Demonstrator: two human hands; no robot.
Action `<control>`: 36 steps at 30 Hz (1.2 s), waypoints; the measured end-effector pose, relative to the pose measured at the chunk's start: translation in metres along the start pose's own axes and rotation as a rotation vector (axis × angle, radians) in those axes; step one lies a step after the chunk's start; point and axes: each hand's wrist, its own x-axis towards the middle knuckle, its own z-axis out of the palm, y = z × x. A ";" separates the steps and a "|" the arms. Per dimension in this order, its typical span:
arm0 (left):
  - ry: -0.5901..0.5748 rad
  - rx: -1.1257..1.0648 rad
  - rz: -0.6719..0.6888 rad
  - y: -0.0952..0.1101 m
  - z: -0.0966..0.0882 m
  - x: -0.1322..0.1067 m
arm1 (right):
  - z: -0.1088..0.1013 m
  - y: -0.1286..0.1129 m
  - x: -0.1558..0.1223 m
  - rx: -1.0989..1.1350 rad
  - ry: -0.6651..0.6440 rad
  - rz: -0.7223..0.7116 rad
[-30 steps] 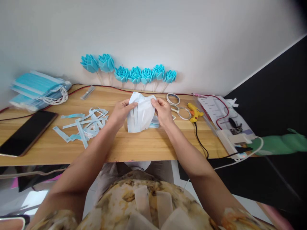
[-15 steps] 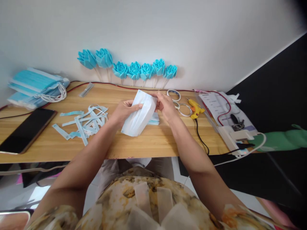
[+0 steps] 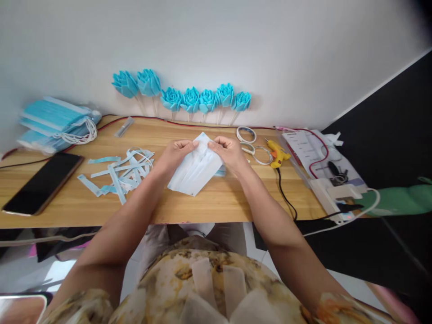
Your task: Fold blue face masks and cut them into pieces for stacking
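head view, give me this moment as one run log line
left hand, right hand: both pinching sheet; strips: table, left; glue gun: table, right; flowers: along wall

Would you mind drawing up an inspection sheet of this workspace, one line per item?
Surface: wooden tabletop, set against a pale wall.
Job's things: pleated pale sheet, held up at a slant; blue material behind it, partly hidden.
Clutter: loose strips, phone and a stack of masks on the left; yellow glue gun on the right.
Hands: left hand and right hand both pinch the sheet near its far corner.
Cables: red-and-black cable along the wall; black cord from the glue gun; white power strip at the right.
Surroundings: seven blue flowers on sticks by the wall; co-workers, nothing seen.
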 end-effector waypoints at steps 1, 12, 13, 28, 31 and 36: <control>-0.008 -0.014 -0.014 0.000 0.000 0.001 | 0.000 0.001 0.000 0.002 -0.004 0.004; -0.153 -0.121 -0.145 -0.008 0.006 0.001 | 0.002 0.001 0.002 0.153 0.163 0.131; -0.145 -0.156 -0.136 -0.009 0.006 0.003 | 0.003 0.002 0.002 0.251 0.172 0.124; 0.226 -0.276 0.124 -0.015 -0.001 0.015 | 0.010 0.010 0.001 0.242 0.131 0.125; 0.234 -0.292 0.143 -0.015 -0.003 0.018 | 0.010 0.006 0.001 0.276 0.118 0.138; 0.206 -0.273 0.122 -0.013 -0.001 0.015 | 0.011 0.004 0.000 0.338 0.022 0.161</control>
